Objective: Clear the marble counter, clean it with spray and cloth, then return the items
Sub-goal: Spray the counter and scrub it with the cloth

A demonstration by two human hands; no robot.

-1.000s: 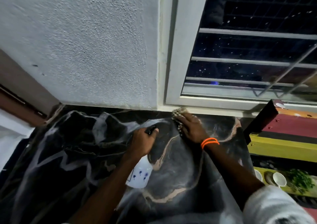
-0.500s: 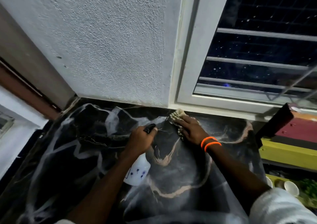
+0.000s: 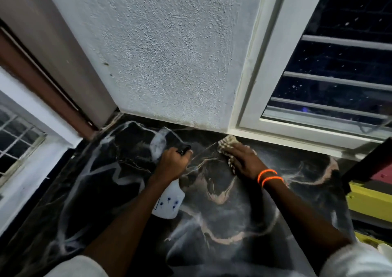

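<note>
The black marble counter [image 3: 89, 196] with white and tan veins fills the lower view. My left hand [image 3: 172, 162] grips the black trigger head of a white spray bottle [image 3: 168, 203] with small blue marks; the bottle hangs tilted under my wrist above the counter. My right hand [image 3: 244, 162], with orange bands at the wrist, presses flat on a beige knobbly cloth [image 3: 227, 143] at the counter's back edge, just below the window sill. Most of the cloth is hidden under my palm.
A rough white wall [image 3: 165, 64] rises behind the counter, with a white-framed barred window [image 3: 331, 81] at the right. A brown door frame [image 3: 42, 81] stands at the left. At the right edge sits a yellow and red shelf [image 3: 369, 196].
The view has swung left and down, so the door frame and left window show more. My right hand with the cloth has stayed at the back edge near the sill; my left hand still holds the bottle.
</note>
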